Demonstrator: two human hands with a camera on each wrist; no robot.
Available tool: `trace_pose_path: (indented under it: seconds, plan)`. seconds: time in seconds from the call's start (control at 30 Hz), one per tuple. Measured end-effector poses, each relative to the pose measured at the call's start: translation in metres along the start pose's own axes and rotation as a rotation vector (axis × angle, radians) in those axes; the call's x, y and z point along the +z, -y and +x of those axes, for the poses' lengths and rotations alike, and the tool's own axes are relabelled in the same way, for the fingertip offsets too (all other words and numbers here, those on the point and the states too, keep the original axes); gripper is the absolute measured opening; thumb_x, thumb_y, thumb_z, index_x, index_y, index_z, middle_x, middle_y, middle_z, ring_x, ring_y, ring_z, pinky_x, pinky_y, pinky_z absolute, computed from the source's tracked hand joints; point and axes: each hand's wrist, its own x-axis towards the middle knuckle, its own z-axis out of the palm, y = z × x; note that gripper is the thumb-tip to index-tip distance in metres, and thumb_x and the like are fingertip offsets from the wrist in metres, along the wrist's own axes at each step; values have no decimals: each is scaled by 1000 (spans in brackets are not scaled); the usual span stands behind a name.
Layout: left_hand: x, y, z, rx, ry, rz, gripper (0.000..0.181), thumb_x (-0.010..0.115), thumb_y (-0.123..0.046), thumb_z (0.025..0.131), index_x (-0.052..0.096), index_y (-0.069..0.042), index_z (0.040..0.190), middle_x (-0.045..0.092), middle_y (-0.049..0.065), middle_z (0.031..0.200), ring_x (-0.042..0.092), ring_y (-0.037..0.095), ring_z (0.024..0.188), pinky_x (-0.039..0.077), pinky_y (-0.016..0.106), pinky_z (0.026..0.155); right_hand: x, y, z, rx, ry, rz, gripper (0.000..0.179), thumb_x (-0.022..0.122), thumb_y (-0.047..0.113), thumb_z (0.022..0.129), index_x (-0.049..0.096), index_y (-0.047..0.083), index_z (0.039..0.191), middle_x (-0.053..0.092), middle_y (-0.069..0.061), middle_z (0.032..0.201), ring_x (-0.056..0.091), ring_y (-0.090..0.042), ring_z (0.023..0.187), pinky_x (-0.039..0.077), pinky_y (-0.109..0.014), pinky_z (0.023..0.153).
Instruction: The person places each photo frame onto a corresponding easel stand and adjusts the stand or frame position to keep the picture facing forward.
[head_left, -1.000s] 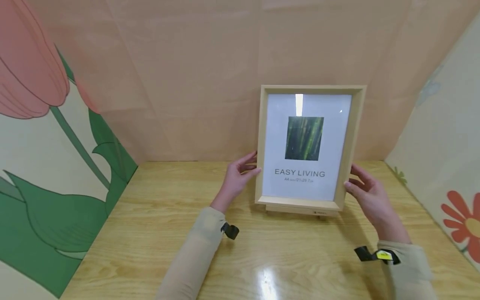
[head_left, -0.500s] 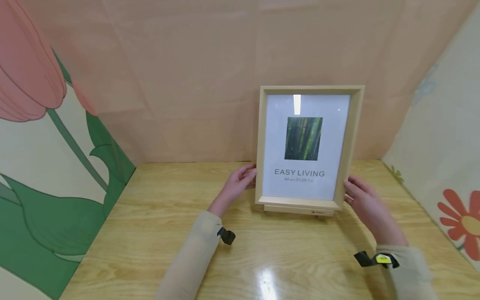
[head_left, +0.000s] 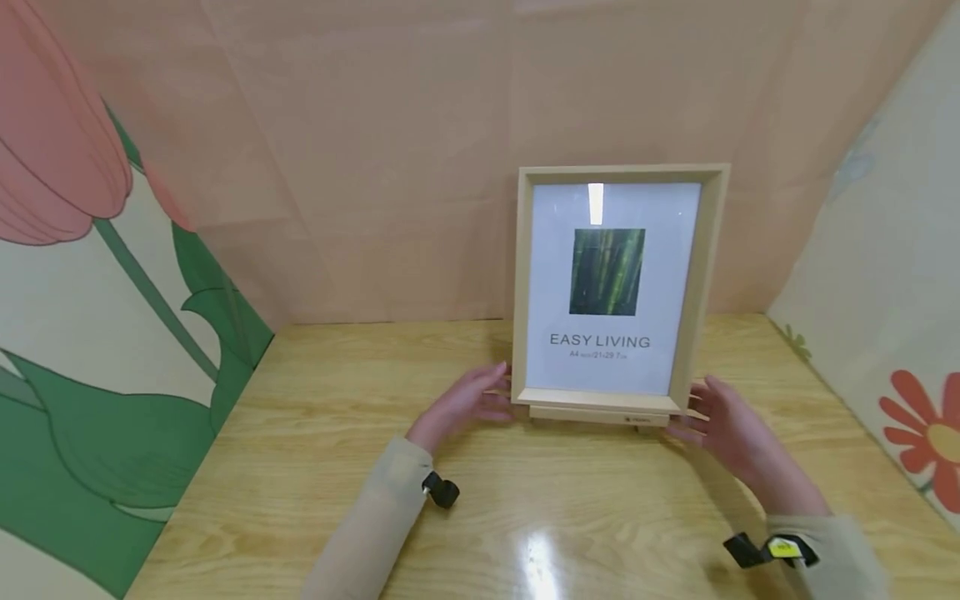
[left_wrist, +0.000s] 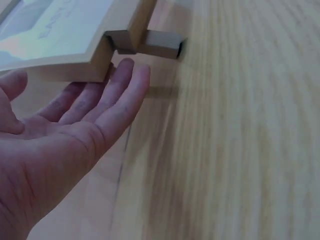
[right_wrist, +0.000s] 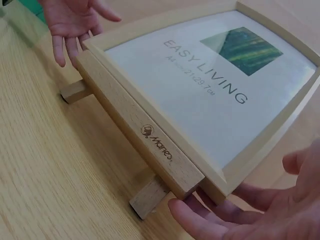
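A light-wood picture frame [head_left: 606, 275] with a white "EASY LIVING" print and a bamboo photo leans upright on a small wooden easel. The easel's front ledge [right_wrist: 135, 120] carries a "Maries" mark, and two short feet stick out below it. My left hand [head_left: 468, 400] is at the lower left corner of the frame, palm turned towards it, fingers extended. At the opposite corner is my right hand [head_left: 731, 429]; its spread, slightly bent fingers [right_wrist: 200, 225] reach below the corner beside the ledge's end. The easel's back is hidden behind the frame.
The wood-grain table [head_left: 300, 467] extends in front and to both sides. Behind the frame hangs a pink cloth [head_left: 375, 167]. Flower-painted panels stand at left [head_left: 172, 442] and right [head_left: 877, 275]. Black straps with small devices sit on both sleeves.
Both hands have let go of the frame's sides and slid down to its lower corners, fingers loosening. The frame stays on the easel in about the same spot.
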Motion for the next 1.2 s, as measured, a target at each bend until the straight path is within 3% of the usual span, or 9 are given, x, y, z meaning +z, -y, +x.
trace_pose_path:
  seconds: [0.13, 0.3, 0.4, 0.57, 0.83, 1.0, 1.1, 1.2]
  plan:
    - [2, 6, 3, 2, 62, -63, 63, 42, -43, 101, 33, 4, 142, 43, 28, 134, 52, 48, 114, 43, 57, 95, 14, -4, -2, 0, -68, 51, 40, 25, 31, 107, 53, 4, 117, 59, -12, 112, 61, -31, 101, 51, -47, 89]
    - [7, 6, 7, -13, 115, -97, 73, 33, -51, 101, 21, 5, 147, 35, 31, 142, 48, 46, 120, 40, 57, 99, 12, 5, -9, 100, -145, 56, 39, 26, 42, 105, 36, 8, 121, 59, -8, 111, 61, -30, 103, 44, -53, 96]
    - [10, 5, 10, -30, 119, -148, 77, 32, -53, 100, 16, 6, 148, 31, 32, 145, 46, 46, 122, 39, 58, 99, 8, 7, -11, 118, -161, 89, 46, 26, 44, 104, 26, 5, 128, 60, -9, 111, 60, -33, 104, 39, -56, 99]
    - [14, 6, 14, -27, 115, -199, 73, 36, -52, 100, 27, 7, 143, 45, 29, 135, 49, 46, 118, 42, 56, 97, 3, 6, -13, 107, -176, 108, 51, 27, 45, 103, 21, 2, 131, 60, -13, 111, 60, -36, 104, 35, -58, 100]
    - [16, 9, 14, -6, 72, -230, 68, 35, -45, 102, 29, 10, 141, 44, 33, 133, 48, 47, 119, 43, 51, 98, 9, 6, -14, 99, -225, 115, 53, 31, 43, 103, 21, 0, 131, 57, -16, 110, 60, -35, 104, 32, -56, 102]
    - [13, 10, 13, 7, 83, -212, 66, 31, -43, 103, 28, 11, 142, 42, 35, 134, 47, 48, 120, 42, 51, 99, 12, 5, -13, 77, -234, 112, 42, 31, 40, 104, 32, 2, 122, 52, -18, 111, 60, -35, 103, 35, -55, 101]
    - [10, 10, 10, 11, 87, -212, 69, 30, -44, 103, 25, 12, 143, 39, 36, 136, 46, 49, 120, 41, 52, 99, 15, 3, -12, 67, -250, 78, 42, 32, 39, 104, 34, 1, 122, 45, -21, 117, 60, -34, 102, 37, -54, 100]
    - [7, 10, 6, 11, 94, -210, 73, 28, -47, 103, 19, 12, 145, 34, 38, 138, 43, 51, 122, 41, 52, 100, 21, 0, -10, 66, -282, 24, 55, 31, 41, 104, 23, -5, 134, 30, -32, 130, 60, -31, 102, 38, -53, 100]
